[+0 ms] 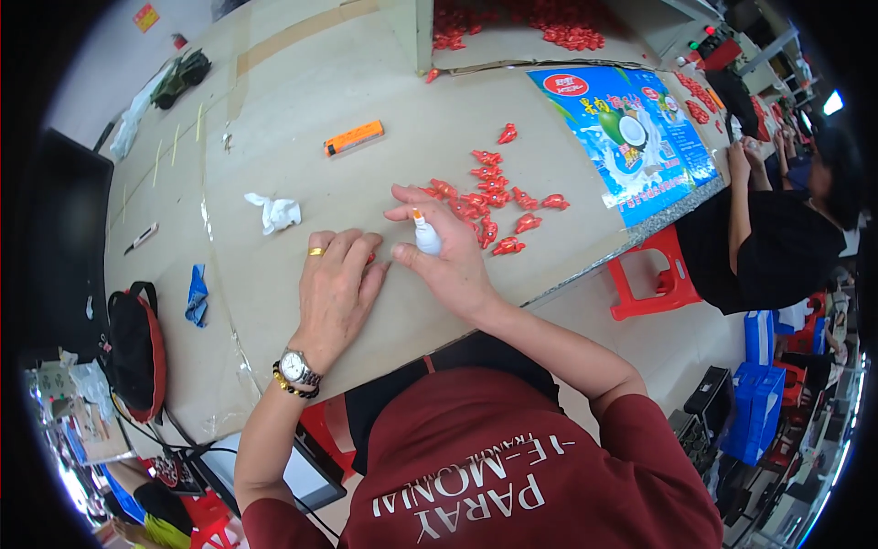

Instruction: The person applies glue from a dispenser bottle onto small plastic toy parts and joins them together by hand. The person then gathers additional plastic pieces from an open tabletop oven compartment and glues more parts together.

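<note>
My right hand (pixel 448 270) is closed round a small white squeeze bottle (pixel 427 240) with an orange tip, which points away from me. To its left, my left hand (pixel 337 285) rests on the table with fingers bent together. A small red plastic piece (pixel 370 258) shows at its fingertips, mostly hidden by them. Just beyond my right hand lies a loose group of several similar red pieces (pixel 494 183), some partly covered by that hand.
An orange box (pixel 354 138) and crumpled white tissue (pixel 273 212) lie on the table (pixel 302 87). Left are a blue wrapper (pixel 197 296), a pen-like tool (pixel 141 238) and a black-red bag (pixel 135 352). A blue printed sheet (pixel 626 137) lies right, near a co-worker (pixel 759 220).
</note>
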A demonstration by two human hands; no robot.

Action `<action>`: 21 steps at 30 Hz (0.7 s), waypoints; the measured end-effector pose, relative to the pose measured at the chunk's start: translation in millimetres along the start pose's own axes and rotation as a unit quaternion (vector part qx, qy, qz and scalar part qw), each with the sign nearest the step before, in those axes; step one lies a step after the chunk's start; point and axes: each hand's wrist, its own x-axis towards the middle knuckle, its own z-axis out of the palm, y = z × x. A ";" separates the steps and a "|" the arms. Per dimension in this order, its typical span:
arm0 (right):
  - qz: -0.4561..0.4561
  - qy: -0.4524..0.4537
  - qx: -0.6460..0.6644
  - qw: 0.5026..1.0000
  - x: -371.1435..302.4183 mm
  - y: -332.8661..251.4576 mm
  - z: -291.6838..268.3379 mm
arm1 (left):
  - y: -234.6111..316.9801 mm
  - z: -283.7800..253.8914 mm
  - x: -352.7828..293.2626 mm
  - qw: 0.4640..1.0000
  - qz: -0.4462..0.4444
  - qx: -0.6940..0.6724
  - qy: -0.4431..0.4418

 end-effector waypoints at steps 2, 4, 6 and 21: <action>-0.007 0.003 -0.045 0.999 7.6 1.5 -4.5 | 0.2 -0.3 -0.3 1.000 0.011 0.010 -0.002; -0.001 0.009 -0.082 0.997 13.4 2.6 -11.3 | 0.3 0.3 -0.9 1.000 0.018 0.024 0.002; 0.002 0.017 -0.091 0.996 19.4 3.9 -21.9 | 0.0 1.0 -1.8 0.999 0.021 0.025 0.004; -0.032 0.133 -0.229 0.964 67.0 39.9 -116.9 | 1.3 5.5 4.2 0.999 0.048 0.015 0.017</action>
